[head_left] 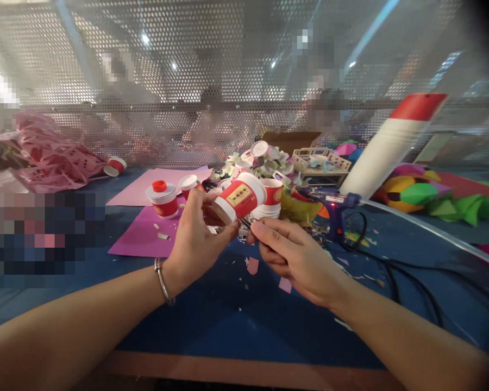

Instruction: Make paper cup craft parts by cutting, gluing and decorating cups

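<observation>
Blue-covered craft table (236, 326) before a perforated metal screen (212, 70); both hands work on a red-and-white paper cup (239, 200).

The cup lies tilted on its side above table centre, gripped by the curled fingers of the left hand (195, 236), which wears a metal bangle (162, 281) at the wrist. The right hand (297, 258), palm down, pinches a thin dark tool at the cup's near edge; the tool is mostly hidden and cannot be identified. Both forearms enter from the near edge. Just right of the cup stands a stack of matching cups (272, 198); left, a capped cup (163, 200) sits on magenta paper (140, 236). A blue glue gun (337, 212) with black cable lies right, near a white cylinder with red cap (387, 149). Paper scraps litter the surface. The far-left area is blurred.
</observation>
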`<action>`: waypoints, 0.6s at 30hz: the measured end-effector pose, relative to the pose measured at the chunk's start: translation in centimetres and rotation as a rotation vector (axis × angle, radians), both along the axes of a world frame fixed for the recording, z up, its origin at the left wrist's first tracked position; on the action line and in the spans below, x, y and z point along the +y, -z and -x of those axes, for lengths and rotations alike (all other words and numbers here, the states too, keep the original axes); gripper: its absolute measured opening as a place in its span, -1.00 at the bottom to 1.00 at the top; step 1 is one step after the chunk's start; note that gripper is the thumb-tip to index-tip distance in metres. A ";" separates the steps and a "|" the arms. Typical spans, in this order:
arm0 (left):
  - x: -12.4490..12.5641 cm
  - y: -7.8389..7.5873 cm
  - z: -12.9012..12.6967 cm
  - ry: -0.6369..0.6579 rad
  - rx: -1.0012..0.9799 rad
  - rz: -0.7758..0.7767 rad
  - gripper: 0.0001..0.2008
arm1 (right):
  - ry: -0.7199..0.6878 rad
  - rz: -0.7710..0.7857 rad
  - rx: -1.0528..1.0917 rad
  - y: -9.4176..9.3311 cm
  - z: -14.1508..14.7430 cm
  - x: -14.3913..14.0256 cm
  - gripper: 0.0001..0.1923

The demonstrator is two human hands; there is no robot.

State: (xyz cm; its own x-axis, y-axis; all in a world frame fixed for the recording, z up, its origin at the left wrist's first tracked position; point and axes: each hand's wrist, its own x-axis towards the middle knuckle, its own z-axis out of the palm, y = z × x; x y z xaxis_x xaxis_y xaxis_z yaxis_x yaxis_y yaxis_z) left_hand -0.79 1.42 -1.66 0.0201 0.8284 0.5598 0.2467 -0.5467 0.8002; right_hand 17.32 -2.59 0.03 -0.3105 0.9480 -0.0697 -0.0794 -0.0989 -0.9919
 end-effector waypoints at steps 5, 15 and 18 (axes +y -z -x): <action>-0.1 0.2 -0.2 0.030 0.012 -0.031 -0.58 | 0.003 -0.005 0.017 0.1 0.1 0.0 -0.61; -0.5 0.4 -0.4 0.236 -0.103 0.055 -0.52 | 0.034 -0.029 0.033 0.1 0.1 0.3 -0.57; -0.9 0.0 -0.1 0.314 -0.123 0.086 -0.56 | 0.058 -0.067 0.071 0.1 0.1 0.3 -0.54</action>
